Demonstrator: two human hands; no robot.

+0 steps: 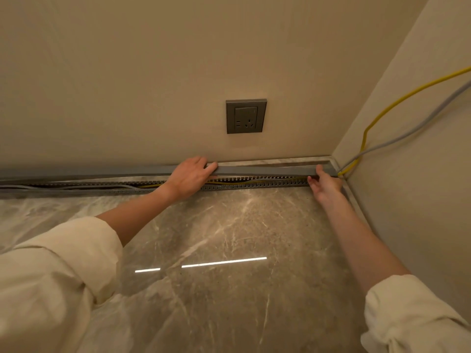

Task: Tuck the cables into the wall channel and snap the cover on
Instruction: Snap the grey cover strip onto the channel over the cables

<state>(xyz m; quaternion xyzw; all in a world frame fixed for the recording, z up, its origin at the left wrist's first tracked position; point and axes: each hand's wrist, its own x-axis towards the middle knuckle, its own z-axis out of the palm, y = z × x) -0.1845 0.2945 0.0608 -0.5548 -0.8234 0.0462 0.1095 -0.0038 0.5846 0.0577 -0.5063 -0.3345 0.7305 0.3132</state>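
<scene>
A grey slotted cable channel [257,185] runs along the foot of the wall on the marble floor. A yellow cable [237,182] and a grey cable [84,186] lie inside it. A long grey cover strip [265,170] hangs just above the channel, tilted and not seated. My left hand [190,178] grips the cover near its middle, fingers curled over its top. My right hand [325,184] pinches the cover's right end close to the corner.
A grey wall socket [246,116] sits above the channel. At the right corner the yellow cable [377,118] and grey cable [418,129] climb away along the side wall. Polished marble floor [229,238] fills the foreground. Marble skirting [285,161] lines the wall.
</scene>
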